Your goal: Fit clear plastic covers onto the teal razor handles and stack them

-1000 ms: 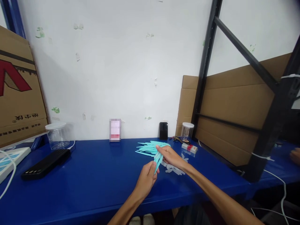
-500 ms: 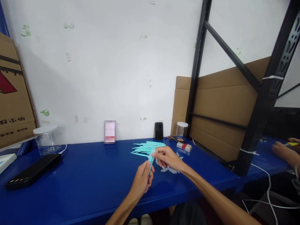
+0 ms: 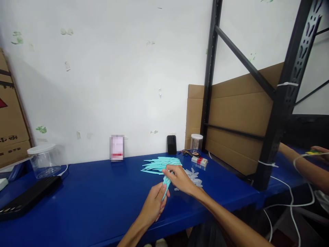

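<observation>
Fingers (image 3: 163,188) of the left hand (image 3: 154,199) clamp the lower end of a turquoise piece (image 3: 167,184), and the right hand (image 3: 178,177) pinches its upper end. It is held above the worktop (image 3: 102,199) on the near side of the turquoise pile (image 3: 158,164), long axis slanting toward that pile; the right hand is nearer.

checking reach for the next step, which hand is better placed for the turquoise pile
Probably the right hand: it appears closer to the turquoise pile; the left hand sits farther from it.
</observation>
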Available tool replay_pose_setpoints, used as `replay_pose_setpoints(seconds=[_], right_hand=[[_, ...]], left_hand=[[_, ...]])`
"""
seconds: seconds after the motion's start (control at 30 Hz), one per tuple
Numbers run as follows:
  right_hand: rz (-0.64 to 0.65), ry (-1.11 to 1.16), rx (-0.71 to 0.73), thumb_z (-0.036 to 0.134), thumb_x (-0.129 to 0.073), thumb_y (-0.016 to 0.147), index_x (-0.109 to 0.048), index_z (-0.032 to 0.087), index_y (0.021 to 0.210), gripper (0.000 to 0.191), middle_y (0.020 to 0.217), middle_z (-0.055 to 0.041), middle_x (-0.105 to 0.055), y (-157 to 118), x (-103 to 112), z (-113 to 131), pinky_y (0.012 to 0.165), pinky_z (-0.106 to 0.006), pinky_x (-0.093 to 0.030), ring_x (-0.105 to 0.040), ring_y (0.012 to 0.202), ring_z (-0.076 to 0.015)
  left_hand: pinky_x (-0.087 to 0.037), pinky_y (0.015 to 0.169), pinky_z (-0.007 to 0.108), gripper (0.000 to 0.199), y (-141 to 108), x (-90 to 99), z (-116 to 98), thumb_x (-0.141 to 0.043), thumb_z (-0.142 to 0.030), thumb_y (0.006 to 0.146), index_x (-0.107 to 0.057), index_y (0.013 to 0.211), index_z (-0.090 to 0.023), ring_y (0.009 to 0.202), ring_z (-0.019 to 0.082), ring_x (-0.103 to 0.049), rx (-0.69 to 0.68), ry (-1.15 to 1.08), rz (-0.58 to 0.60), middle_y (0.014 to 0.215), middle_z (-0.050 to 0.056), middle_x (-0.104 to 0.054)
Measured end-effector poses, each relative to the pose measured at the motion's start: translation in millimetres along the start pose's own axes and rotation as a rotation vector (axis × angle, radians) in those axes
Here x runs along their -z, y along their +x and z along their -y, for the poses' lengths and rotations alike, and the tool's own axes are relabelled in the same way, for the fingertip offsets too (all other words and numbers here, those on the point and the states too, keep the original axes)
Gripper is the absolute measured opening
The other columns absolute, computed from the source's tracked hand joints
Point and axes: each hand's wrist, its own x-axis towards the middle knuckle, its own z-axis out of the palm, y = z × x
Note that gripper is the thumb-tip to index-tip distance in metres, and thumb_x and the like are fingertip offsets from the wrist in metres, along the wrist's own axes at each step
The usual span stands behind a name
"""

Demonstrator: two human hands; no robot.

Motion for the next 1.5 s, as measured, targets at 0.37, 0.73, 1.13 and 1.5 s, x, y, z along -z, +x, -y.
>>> replay_pose_setpoints(seconds=[0.37,0.73,1.13,1.5], right_hand=[[0.116,-0.158,0.113,0.042,-0.038,0.098,-0.023,0.021,0.052,0.053,0.051,0.0067,-0.021,-0.5,13.7,-14.7,0.054,-0.028,-0.019,-0.022,0.049,-0.0092],[-0.178,-0.306,-0.218,0.04,-0.059,0.094,-0.064,0.015,0.106,0.028,0.101,-0.0028,-0.066,19.0,99.2,-82.2,0.073,-0.034,-0.055,-0.065,0.083,-0.0188],[-0.077,-0.498,-0.313,0.033,-0.06,0.094,-0.059,0.018,0.122,0.032,0.121,-0.0086,-0.062,-18.6,65.3,-104.5,0.084,-0.042,-0.055,-0.064,0.101,-0.0226],[0.008,-0.525,-0.084,0.024,-0.047,0.098,-0.06,0.019,0.09,0.015,0.091,-0.0061,-0.063,-24.4,49.9,-82.0,0.071,-0.027,-0.043,-0.061,0.08,-0.0178]], left_hand=[[-0.017,0.039,0.016,0.057,4.6,-2.2,2.2,-0.049,-0.076,0.08,-0.048,0.072,-0.019,0.04,0.005,-0.02,-0.01,0.031,0.038,0.048,-0.012,-0.028],[-0.016,0.04,0.016,0.056,2.8,0.6,0.5,-0.049,-0.076,0.08,-0.047,0.071,-0.02,0.041,0.004,-0.02,0.054,0.022,-0.014,0.052,-0.012,-0.027],[-0.011,0.029,0.014,0.061,6.6,3.5,0.2,-0.046,-0.083,0.075,-0.046,0.075,-0.022,0.034,0.004,-0.013,0.11,0.03,-0.056,0.043,-0.014,-0.026],[-0.041,0.062,0.026,0.035,10.3,29.6,-16.2,-0.026,-0.045,0.101,-0.053,0.098,-0.023,0.066,0.018,-0.058,-0.188,0.937,-0.252,0.073,0.001,-0.06]])
